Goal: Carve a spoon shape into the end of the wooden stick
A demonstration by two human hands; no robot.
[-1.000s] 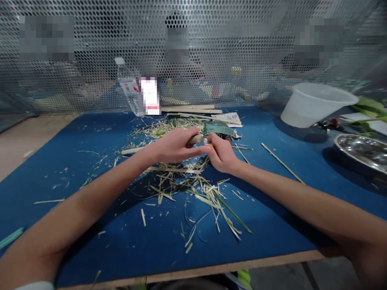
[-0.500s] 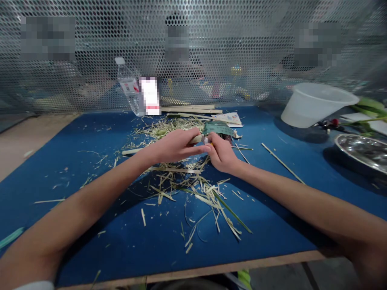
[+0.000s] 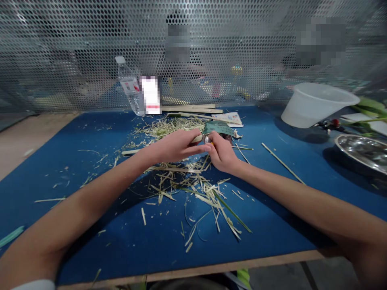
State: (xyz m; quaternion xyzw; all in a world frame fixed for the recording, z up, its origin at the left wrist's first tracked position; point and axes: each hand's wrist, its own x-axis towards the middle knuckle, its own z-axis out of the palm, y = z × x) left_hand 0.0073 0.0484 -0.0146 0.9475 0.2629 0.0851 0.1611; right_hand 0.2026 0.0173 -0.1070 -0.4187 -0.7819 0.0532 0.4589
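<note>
My left hand [image 3: 179, 146] is closed round a pale green stalk [image 3: 197, 139], whose tip shows between thumb and fingers. Touching it on the right, my right hand [image 3: 223, 153] grips a small tool [image 3: 207, 139] with a bit of metal and yellow showing; most of it is hidden by the fingers. Both hands are above a scattered pile of pale shavings [image 3: 169, 128] on the blue mat [image 3: 121, 241]. A green packet [image 3: 219, 128] lies just behind my right hand.
A leaning bottle [image 3: 130, 88] and a lit phone [image 3: 150, 94] stand at a perforated metal screen [image 3: 99, 48]. Long pale strips [image 3: 193, 108] lie behind the pile. On the right are a white tub [image 3: 305, 108], a steel bowl [image 3: 363, 151] and green leaves [image 3: 370, 106].
Both hands keep nearly the same place and grip. The tool's metal part in my right hand has shifted slightly and shows a little more.
</note>
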